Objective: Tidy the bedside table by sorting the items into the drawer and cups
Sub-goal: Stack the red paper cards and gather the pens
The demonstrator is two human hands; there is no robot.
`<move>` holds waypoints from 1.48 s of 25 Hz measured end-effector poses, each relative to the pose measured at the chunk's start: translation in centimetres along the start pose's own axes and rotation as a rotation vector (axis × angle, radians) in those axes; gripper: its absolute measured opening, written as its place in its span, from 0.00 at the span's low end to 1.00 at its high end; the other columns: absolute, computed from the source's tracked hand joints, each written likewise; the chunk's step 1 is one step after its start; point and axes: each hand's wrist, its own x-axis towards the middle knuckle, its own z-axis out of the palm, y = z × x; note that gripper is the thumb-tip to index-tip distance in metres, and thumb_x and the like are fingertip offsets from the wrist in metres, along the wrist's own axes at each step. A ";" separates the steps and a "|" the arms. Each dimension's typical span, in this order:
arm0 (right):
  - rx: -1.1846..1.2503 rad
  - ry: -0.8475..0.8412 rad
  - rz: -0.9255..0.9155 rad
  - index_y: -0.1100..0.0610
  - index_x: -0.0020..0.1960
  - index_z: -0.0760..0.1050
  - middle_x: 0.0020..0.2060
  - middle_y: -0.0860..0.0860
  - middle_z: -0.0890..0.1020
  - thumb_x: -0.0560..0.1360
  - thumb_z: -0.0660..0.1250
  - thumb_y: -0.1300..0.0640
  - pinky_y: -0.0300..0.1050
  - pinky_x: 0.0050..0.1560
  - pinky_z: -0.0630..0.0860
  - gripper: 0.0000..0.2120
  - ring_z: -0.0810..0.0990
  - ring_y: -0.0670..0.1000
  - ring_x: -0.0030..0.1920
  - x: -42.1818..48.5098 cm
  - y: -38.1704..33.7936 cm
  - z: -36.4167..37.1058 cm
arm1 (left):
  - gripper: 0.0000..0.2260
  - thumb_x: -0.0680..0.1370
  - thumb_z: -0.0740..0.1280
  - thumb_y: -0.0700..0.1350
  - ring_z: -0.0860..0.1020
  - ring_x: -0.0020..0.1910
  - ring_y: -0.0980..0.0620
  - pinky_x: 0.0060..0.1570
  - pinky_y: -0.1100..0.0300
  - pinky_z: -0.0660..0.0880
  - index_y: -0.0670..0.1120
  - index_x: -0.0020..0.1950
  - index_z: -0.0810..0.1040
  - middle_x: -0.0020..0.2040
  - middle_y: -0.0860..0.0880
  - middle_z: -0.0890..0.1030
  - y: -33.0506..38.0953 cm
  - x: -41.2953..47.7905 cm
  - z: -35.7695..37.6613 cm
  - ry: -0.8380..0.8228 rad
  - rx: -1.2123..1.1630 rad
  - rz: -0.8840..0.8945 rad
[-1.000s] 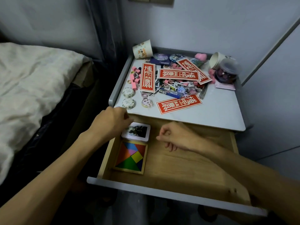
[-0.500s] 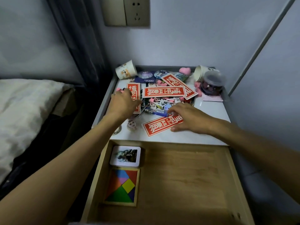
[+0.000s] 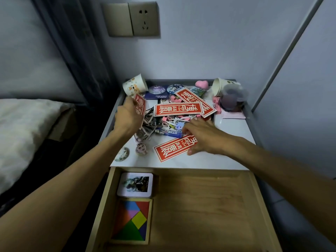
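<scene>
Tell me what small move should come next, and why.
Probably lift the near red card with the right hand, which lies on it. The left hand holds a raised red card off the table, and the open drawer has bare wood for both.

The wooden drawer (image 3: 200, 206) is pulled open below the bench (image 3: 234, 130). At its left end a white picture-lidded tin (image 3: 135, 184) is set just behind a coloured tangram puzzle (image 3: 131, 220). Two printed paper cups are seen at the bench's back corners: the left cup (image 3: 135, 84) tilted, the right cup (image 3: 221, 86) on its side. Between them, badges, clips and a blue pen (image 3: 168, 132) are heaped under two crossed red cards (image 3: 178, 109). A tilted red card (image 3: 140, 106) is gripped by the left hand (image 3: 127, 117). The front red card (image 3: 174, 148) lies flat, its right end spanned by the right hand (image 3: 201, 137).
</scene>
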 end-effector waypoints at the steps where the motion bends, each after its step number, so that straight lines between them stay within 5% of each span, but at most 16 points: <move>1: -0.004 -0.001 0.001 0.47 0.65 0.68 0.61 0.47 0.70 0.70 0.73 0.42 0.50 0.64 0.61 0.27 0.65 0.49 0.63 -0.1 -0.1 0.0 | 0.21 0.76 0.70 0.39 0.82 0.47 0.43 0.35 0.53 0.81 0.46 0.66 0.68 0.57 0.45 0.78 0.4 -1.0 -1.1 0.002 -0.117 -0.014; 5: 0.002 -0.015 -0.003 0.47 0.55 0.72 0.57 0.46 0.70 0.72 0.72 0.44 0.48 0.62 0.64 0.17 0.65 0.49 0.61 -0.6 -0.1 0.1 | 0.28 0.73 0.74 0.38 0.84 0.45 0.49 0.41 0.56 0.81 0.47 0.70 0.67 0.55 0.46 0.80 2.1 -7.4 -5.0 -0.161 -0.667 -0.166; 10: 0.028 -0.022 0.004 0.47 0.63 0.70 0.58 0.46 0.71 0.69 0.75 0.47 0.50 0.61 0.67 0.26 0.67 0.48 0.60 -0.3 -0.8 -0.3 | 0.12 0.74 0.72 0.39 0.84 0.40 0.52 0.39 0.62 0.79 0.42 0.57 0.79 0.45 0.45 0.85 1.4 -11.6 -5.0 -0.372 -0.814 -0.296; 14: -0.011 -0.045 0.001 0.46 0.57 0.71 0.54 0.45 0.70 0.68 0.77 0.47 0.47 0.56 0.67 0.22 0.66 0.48 0.57 0.7 -0.9 -0.4 | 0.08 0.75 0.72 0.39 0.85 0.40 0.51 0.41 0.61 0.81 0.44 0.52 0.79 0.42 0.48 0.86 0.9 -10.9 -4.6 -0.364 -0.818 -0.325; 20: 0.009 -0.046 0.002 0.44 0.64 0.67 0.56 0.42 0.68 0.66 0.77 0.45 0.48 0.59 0.66 0.31 0.64 0.45 0.58 0.9 -0.5 -0.6 | 0.13 0.73 0.73 0.38 0.85 0.44 0.47 0.46 0.56 0.81 0.42 0.57 0.78 0.46 0.45 0.86 1.0 -10.5 -4.0 -0.429 -0.788 -0.336; 26: -0.088 -0.086 0.004 0.48 0.58 0.71 0.59 0.48 0.69 0.67 0.77 0.45 0.48 0.61 0.67 0.25 0.66 0.51 0.62 1.2 -0.7 -0.6 | 0.12 0.72 0.74 0.39 0.85 0.45 0.47 0.52 0.52 0.80 0.44 0.55 0.78 0.46 0.45 0.86 1.1 -10.8 -3.9 -0.460 -0.681 -0.279; 30: -0.057 -0.075 0.024 0.50 0.71 0.63 0.70 0.51 0.66 0.67 0.76 0.44 0.54 0.71 0.59 0.38 0.62 0.53 0.70 0.5 -0.7 -0.5 | 0.09 0.74 0.73 0.44 0.85 0.42 0.50 0.48 0.56 0.79 0.44 0.53 0.79 0.43 0.47 0.86 1.1 -10.9 -3.7 -0.464 -0.664 -0.277; 37: -0.033 -0.032 -0.046 0.52 0.71 0.64 0.72 0.52 0.64 0.71 0.73 0.44 0.53 0.73 0.60 0.34 0.61 0.53 0.72 -1.6 -1.0 0.1 | 0.09 0.74 0.73 0.45 0.85 0.39 0.53 0.41 0.62 0.77 0.42 0.51 0.81 0.41 0.48 0.86 1.1 -10.9 -3.4 -0.497 -0.573 -0.235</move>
